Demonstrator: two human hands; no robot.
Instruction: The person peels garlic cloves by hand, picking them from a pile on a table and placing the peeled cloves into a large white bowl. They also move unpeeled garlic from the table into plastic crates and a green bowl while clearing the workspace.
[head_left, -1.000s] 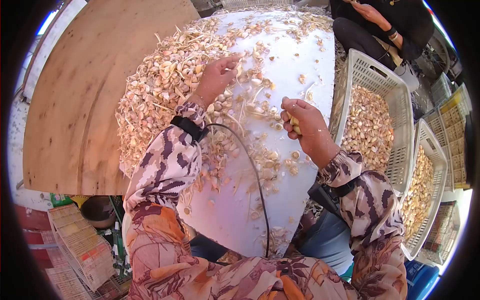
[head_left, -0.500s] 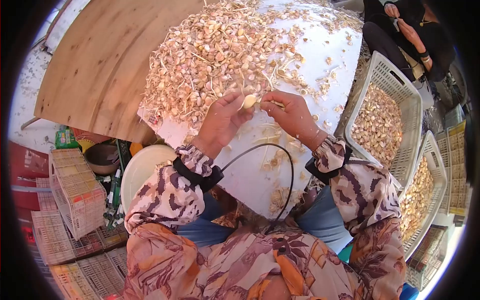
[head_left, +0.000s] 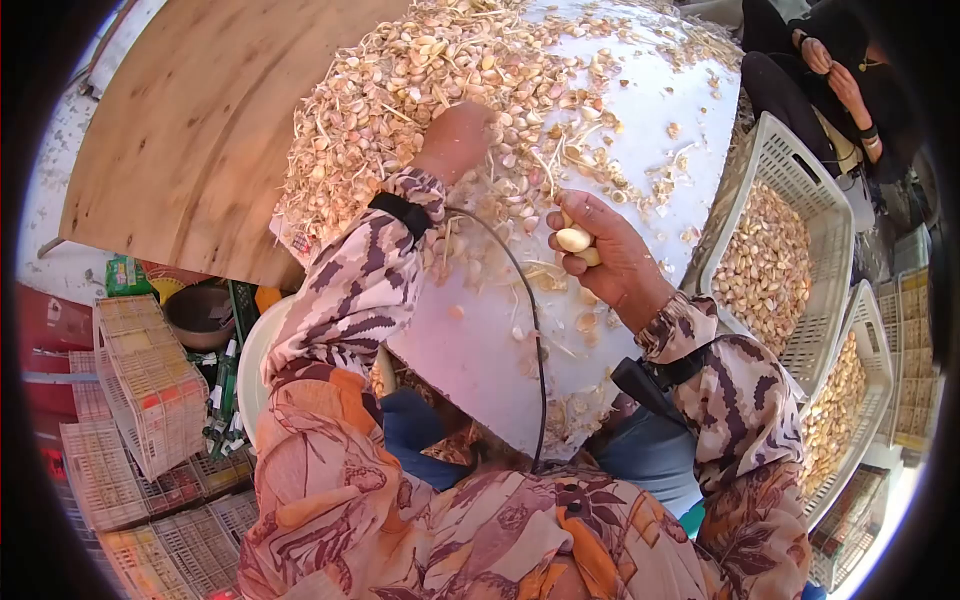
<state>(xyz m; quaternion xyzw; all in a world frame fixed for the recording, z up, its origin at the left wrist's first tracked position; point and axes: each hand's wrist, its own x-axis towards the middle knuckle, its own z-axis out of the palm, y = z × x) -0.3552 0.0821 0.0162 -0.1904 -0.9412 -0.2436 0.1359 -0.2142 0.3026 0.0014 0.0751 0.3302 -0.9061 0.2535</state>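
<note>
My right hand (head_left: 618,258) is closed around pale peeled garlic cloves (head_left: 574,239), at least two of them showing between the fingers, above the front of the white board (head_left: 460,365). Over at the pile of garlic cloves (head_left: 380,115), my left hand (head_left: 458,142) reaches in with its back toward me. Its fingers are hidden and slightly blurred, so what they touch does not show. Loose skins and thin dry stalks lie around both hands on the board.
To the right stand a white crate (head_left: 728,255) of cloves and another crate (head_left: 868,350) of yellower cloves. A co-worker's hands (head_left: 830,70) are at the upper right. Left are a wooden board (head_left: 190,130), a pale round tub (head_left: 255,365) and stacked crates (head_left: 150,400). A black cable (head_left: 535,320) crosses the board.
My hands have parted. The left has moved away to the pile; the right has shifted slightly right and down and turned, now showing the peeled cloves in its grip.
</note>
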